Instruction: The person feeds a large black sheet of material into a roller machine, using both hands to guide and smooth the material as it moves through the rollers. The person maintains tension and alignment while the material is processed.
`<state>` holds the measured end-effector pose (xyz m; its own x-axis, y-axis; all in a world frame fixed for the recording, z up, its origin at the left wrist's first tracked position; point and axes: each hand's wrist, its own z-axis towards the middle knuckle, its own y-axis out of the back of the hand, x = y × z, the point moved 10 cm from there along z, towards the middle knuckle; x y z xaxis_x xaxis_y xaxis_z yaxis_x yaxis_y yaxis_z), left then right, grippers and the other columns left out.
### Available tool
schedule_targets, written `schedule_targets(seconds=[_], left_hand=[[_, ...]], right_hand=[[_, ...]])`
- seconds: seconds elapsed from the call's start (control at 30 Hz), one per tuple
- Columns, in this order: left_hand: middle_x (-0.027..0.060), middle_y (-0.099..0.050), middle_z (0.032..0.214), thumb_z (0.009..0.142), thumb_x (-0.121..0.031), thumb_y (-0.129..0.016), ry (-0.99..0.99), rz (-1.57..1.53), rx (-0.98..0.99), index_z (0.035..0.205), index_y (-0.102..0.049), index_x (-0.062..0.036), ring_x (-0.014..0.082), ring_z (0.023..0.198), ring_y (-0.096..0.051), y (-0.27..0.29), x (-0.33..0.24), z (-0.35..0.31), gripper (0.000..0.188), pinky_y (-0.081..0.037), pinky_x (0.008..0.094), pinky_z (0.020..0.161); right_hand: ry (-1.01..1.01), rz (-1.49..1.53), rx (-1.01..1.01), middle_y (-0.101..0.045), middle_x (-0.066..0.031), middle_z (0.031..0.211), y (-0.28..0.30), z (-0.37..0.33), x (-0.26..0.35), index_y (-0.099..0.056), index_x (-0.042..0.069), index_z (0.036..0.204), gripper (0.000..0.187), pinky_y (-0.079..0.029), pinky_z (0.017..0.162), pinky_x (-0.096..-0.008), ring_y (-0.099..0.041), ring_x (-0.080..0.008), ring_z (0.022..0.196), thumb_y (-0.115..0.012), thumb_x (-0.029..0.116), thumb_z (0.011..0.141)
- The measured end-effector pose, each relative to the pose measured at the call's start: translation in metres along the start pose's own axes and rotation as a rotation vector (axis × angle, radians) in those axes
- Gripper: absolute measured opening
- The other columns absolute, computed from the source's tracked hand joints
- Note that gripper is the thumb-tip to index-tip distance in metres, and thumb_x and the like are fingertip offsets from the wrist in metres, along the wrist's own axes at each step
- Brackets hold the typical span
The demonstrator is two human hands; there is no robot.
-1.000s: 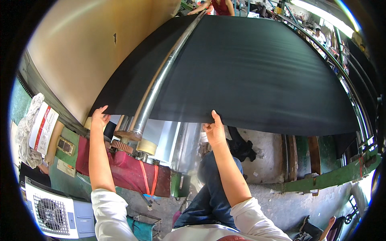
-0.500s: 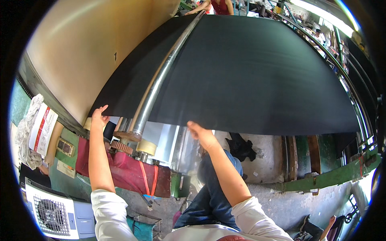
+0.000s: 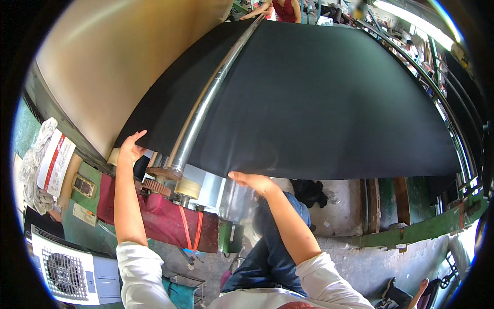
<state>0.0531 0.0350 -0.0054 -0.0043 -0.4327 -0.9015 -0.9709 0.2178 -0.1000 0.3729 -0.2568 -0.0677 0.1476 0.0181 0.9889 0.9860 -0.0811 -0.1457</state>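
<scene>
A wide black fabric sheet (image 3: 319, 98) stretches across the machine, passing beneath a long metal roller (image 3: 206, 103). At its near left corner, beside the large drum, my left hand (image 3: 131, 148) grips the edge with a finger stretched over the top. My right hand (image 3: 253, 182) pinches the near edge to the right of the roller's end, thumb on top and the other fingers partly hidden below. The large, smooth, tan metal drum (image 3: 123, 56) rises along the left, and the sheet runs up against it.
Below the roller end are a rusty gear (image 3: 156, 186) and a dark red cloth (image 3: 159, 216) tied with red bands. A white fan unit (image 3: 64, 273) stands lower left. A green frame beam (image 3: 411, 234) crosses at right. Another person (image 3: 285, 11) stands at the far edge.
My right hand has moved left and slightly down, and now pinches the sheet's edge. That edge sags a little lower. My left hand has shifted slightly right along the corner.
</scene>
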Motion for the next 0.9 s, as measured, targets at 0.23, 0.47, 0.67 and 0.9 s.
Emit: schedule_targets(seconds=[0.23,0.47,0.67,0.9], left_hand=[[0.0038,-0.048,0.126,0.092,-0.027,-0.043,-0.143,-0.076,-0.413,0.119,-0.048,-0.0186,0.0248,0.093,-0.048,0.066,-0.007,0.003,0.029,-0.047,0.034,0.075],[-0.0003,-0.057,0.116,0.091,-0.025,-0.042,-0.179,-0.105,-0.409,0.118,-0.051,-0.0156,0.0197,0.079,-0.041,0.055,-0.013,0.0,0.03,-0.047,0.0367,0.073],[-0.0023,-0.057,0.115,0.091,-0.032,-0.045,-0.076,-0.054,-0.162,0.118,-0.051,-0.016,0.0246,0.092,-0.048,0.017,-0.003,0.0,0.032,-0.046,0.0388,0.076],[0.0012,-0.058,0.118,0.088,-0.022,-0.041,-0.142,-0.074,-0.554,0.121,-0.042,-0.0128,0.0243,0.083,-0.05,0.045,-0.011,-0.019,0.034,-0.05,0.0352,0.058]], right_hand=[[0.128,0.783,-0.556,-0.053,0.0005,0.068,0.074,0.001,-0.014,-0.056,0.007,0.08,0.017,-0.033,0.046,-0.0241,-0.044,-0.01,0.053,-0.064,0.021,0.083],[0.073,0.455,0.0,-0.047,0.0012,0.062,0.018,0.003,-0.001,-0.053,0.011,0.075,0.018,-0.03,0.048,-0.0241,-0.042,-0.0107,0.052,-0.07,0.016,0.078],[0.071,0.152,-0.175,-0.042,0.0011,0.055,0.012,0.003,0.004,-0.051,0.009,0.07,0.019,-0.029,0.045,-0.0254,-0.038,-0.0099,0.048,-0.066,0.014,0.081],[0.139,0.841,-0.433,-0.051,0.0001,0.075,0.066,0.001,-0.003,-0.055,0.008,0.083,0.016,-0.033,0.051,-0.0247,-0.041,-0.0113,0.055,-0.064,0.021,0.083]])
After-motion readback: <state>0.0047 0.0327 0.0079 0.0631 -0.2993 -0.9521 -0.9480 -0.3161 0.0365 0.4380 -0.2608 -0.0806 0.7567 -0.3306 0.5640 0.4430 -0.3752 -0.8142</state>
